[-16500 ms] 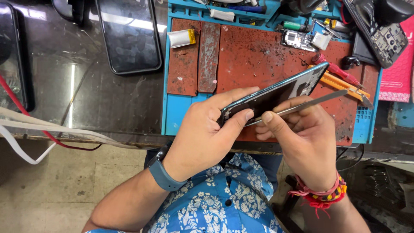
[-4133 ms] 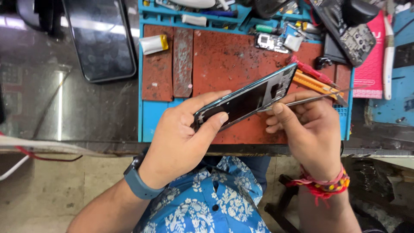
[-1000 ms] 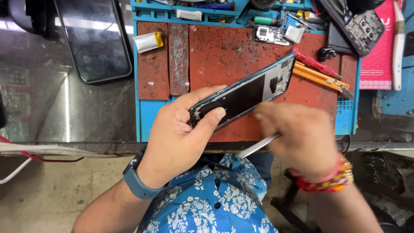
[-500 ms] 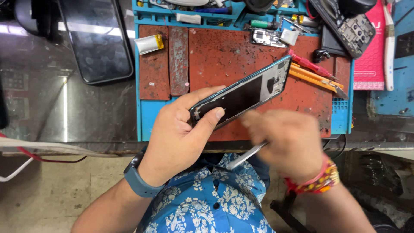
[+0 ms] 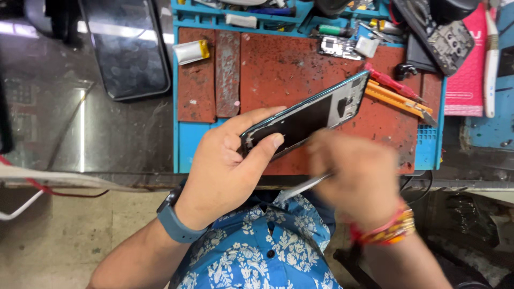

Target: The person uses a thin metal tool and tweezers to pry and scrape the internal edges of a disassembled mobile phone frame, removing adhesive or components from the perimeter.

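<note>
One phone frame (image 5: 313, 115) is gripped tilted by the left hand (image 5: 230, 166); metal tweezers (image 5: 302, 187) are pinched by the blurred right hand (image 5: 356, 179) just near it.

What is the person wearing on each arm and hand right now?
The left hand is bare, with a blue-grey band snug around that wrist, shaped like a watch or fitness strap. The right hand is blurred; its wrist carries a stack of red, orange and yellow thread bracelets. Both forearms are uncovered. A blue shirt with white floral print shows between them.
</note>
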